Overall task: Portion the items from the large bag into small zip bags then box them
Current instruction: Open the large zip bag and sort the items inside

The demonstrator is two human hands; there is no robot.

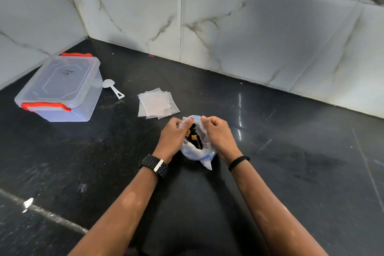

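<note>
A large clear plastic bag [199, 154] stands on the black counter [291, 151], holding dark and orange-brown pieces [194, 138]. My left hand [172, 137] grips the bag's left rim, fingers curled over the plastic. My right hand [218, 133] pinches the right rim, and the mouth is spread between both hands. Just beyond the bag lies a stack of several small clear zip bags [156, 104], flat on the counter. At the far left sits a clear plastic box [60, 87] with red clips, its lid on.
A white plastic scoop [113, 87] lies next to the box on its right. Marble-tiled walls [228, 27] close the counter at the back and left, meeting in a corner. A pale seam [47, 214] crosses the counter near left.
</note>
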